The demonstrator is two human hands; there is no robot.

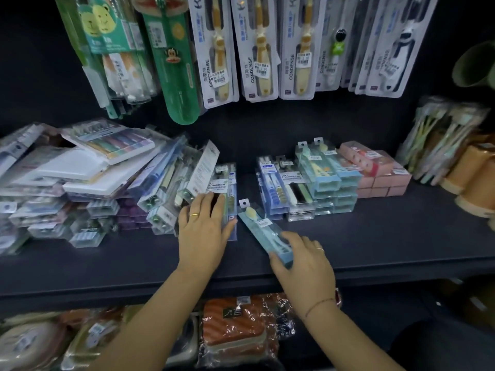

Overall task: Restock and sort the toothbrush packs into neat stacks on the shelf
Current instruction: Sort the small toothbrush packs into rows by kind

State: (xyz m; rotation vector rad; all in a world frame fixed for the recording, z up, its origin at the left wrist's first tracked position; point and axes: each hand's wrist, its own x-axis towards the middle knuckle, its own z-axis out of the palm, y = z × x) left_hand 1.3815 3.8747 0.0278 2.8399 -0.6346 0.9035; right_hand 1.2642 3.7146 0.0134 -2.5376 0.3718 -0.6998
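At the shelf (375, 236) front, the blue toothbrush pack (257, 226), judged light, stiff and slick, is gripped by its near end in the right hand (305, 261), while a clear pack (227, 183) is pressed under the flat left hand (203, 228).

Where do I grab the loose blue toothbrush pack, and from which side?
Pinch the blue pack across its narrow near end, coming from the shelf front edge, where the right hand grips it. It lies flat and slanted, hang tab pointing away.
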